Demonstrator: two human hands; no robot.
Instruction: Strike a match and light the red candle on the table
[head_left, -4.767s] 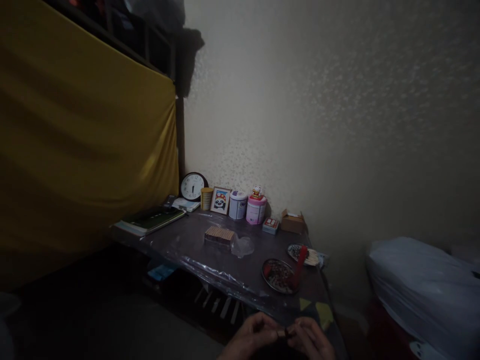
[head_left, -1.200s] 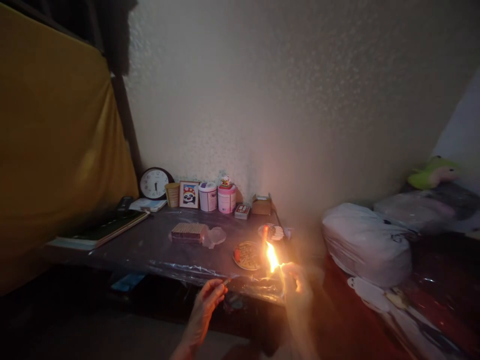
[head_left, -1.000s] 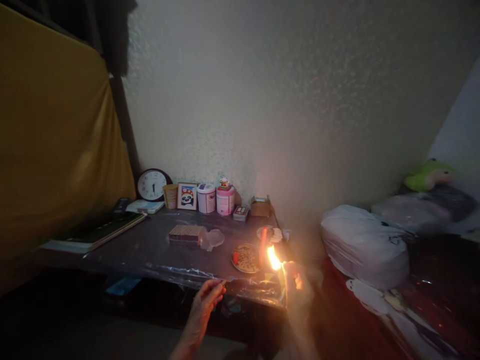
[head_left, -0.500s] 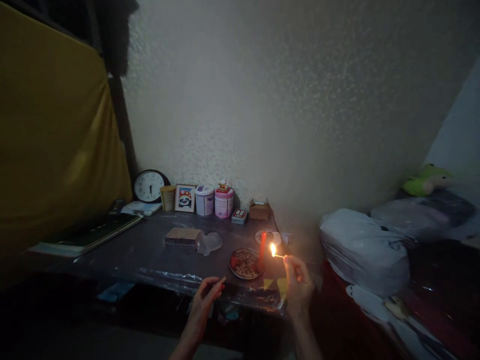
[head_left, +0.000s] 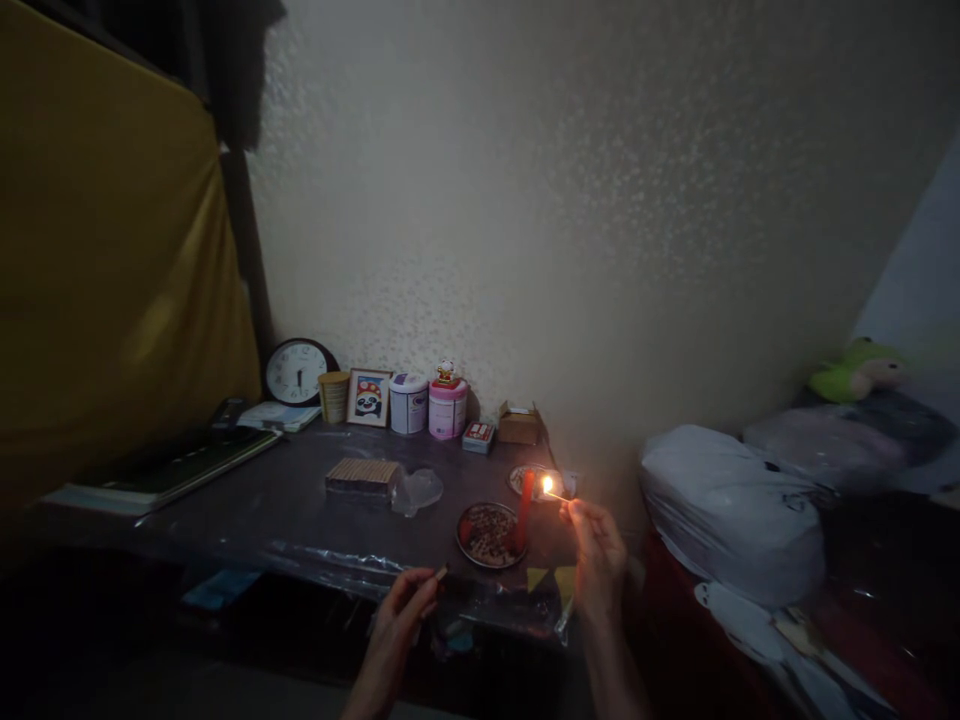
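Note:
My right hand (head_left: 598, 545) pinches a burning match (head_left: 556, 495), its flame close to the top right of a red candle (head_left: 526, 505). The candle stands upright at the right side of a round metal plate (head_left: 459, 545) strewn with small light-brown pieces. I see no flame on the candle's own top. Near the table's front edge, my left hand (head_left: 401, 610) is closed on a small box-like piece (head_left: 442, 573) with a pale edge; my fingers hide most of it. It sits lower left of the plate.
On the plastic-covered table (head_left: 300, 525) are a ridged block (head_left: 363, 476), a clear plastic piece (head_left: 417, 491) and a second plate (head_left: 517, 480). A clock (head_left: 298, 372), a framed panda picture (head_left: 369, 398) and tins (head_left: 409, 404) line the wall. White bags (head_left: 727, 500) lie at right.
The burning match has risen slightly, nearer the candle's top, and its flame looks smaller. My left hand has moved a little down and left.

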